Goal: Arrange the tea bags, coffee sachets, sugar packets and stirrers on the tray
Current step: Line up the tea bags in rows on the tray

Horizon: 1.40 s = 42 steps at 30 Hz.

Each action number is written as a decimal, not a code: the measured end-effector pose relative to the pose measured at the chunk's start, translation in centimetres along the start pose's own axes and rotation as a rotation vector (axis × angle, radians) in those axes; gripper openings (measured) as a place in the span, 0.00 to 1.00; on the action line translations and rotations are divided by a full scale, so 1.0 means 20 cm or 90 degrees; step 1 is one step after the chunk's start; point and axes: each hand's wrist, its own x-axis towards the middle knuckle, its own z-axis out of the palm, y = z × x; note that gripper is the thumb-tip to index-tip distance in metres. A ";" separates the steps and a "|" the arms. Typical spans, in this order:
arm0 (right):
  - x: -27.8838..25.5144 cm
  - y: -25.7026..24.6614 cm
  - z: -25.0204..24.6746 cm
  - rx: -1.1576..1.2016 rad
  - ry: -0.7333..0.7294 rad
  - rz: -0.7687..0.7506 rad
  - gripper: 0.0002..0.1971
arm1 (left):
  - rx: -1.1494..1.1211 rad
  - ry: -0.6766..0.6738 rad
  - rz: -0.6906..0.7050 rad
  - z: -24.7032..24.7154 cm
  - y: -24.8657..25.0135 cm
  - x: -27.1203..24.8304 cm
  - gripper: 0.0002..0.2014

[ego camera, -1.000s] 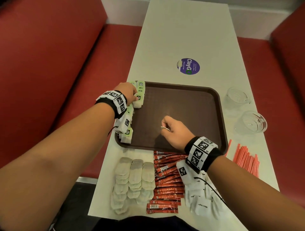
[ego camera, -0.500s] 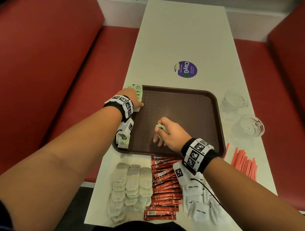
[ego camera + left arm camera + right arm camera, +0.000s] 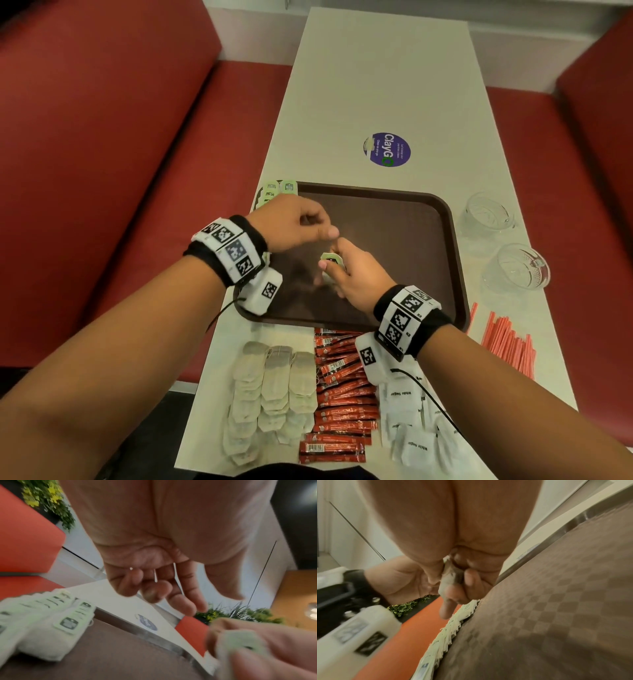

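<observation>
My right hand (image 3: 329,271) hovers over the brown tray (image 3: 404,219) and pinches a tea bag with a green tag (image 3: 331,257), seen close up in the right wrist view as a tea bag (image 3: 452,579). Just left of it, my left hand (image 3: 322,230) hangs with loosely curled fingers (image 3: 154,592) and holds nothing. A row of green-tagged tea bags (image 3: 278,190) lies along the tray's left edge, the same row (image 3: 51,622) showing in the left wrist view. Beige tea bags (image 3: 274,387), red coffee sachets (image 3: 342,390), white sugar packets (image 3: 407,421) and red stirrers (image 3: 510,346) lie on the table.
Two glass cups (image 3: 486,216) (image 3: 520,270) stand right of the tray. A purple round sticker (image 3: 387,149) marks the white table (image 3: 383,68) beyond it. Red bench seats (image 3: 102,137) flank the table on both sides.
My left hand has left the row of tea bags at the tray's left edge and moved right toward my right hand. The right hand has raised its tea bag slightly.
</observation>
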 end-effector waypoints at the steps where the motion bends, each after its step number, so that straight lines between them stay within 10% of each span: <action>1: 0.00 0.00 0.00 0.005 0.006 -0.003 0.08 | -0.012 -0.032 0.025 0.01 0.03 -0.04 0.10; 18: -0.03 0.00 0.02 -0.035 -0.006 0.003 0.21 | 0.016 0.201 0.001 -0.09 -0.14 -0.08 0.04; 26: -0.20 0.00 0.08 -0.244 -0.234 -0.061 0.17 | 0.286 -0.057 -0.145 -0.12 -0.34 0.09 0.10; 42: -0.39 -0.02 0.26 -0.417 -0.336 -0.117 0.34 | 0.381 0.013 -0.302 0.09 -0.35 0.27 0.22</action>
